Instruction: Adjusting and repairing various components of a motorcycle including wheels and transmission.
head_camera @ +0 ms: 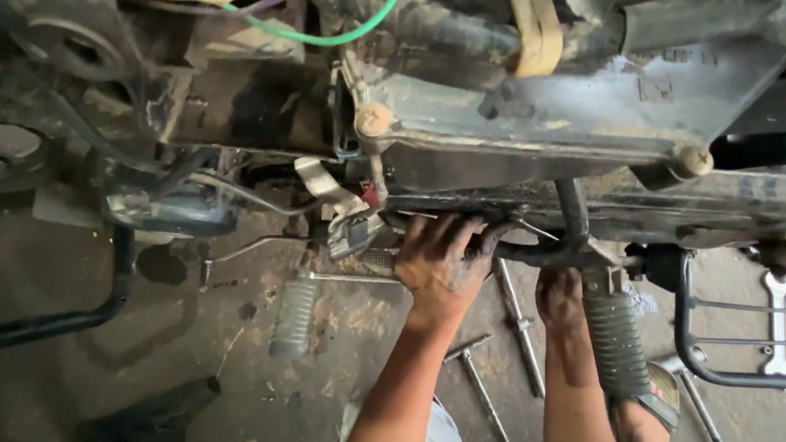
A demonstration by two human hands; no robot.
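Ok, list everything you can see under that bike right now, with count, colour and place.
motorcycle frame: one, black and grimy, across the top
wires: several, green, yellow and purple, top centre
footpegs: two, grey ribbed rubber, one left of centre, one by the right hand
T-handle wrenches: at least two, grey metal, on the floor between the arms
spanner: one, silver, floor at right
dark rag: one, floor lower left
left hand: greasy, gripping under the frame
right hand: reaching up beside the footpeg; its fingers are hidden
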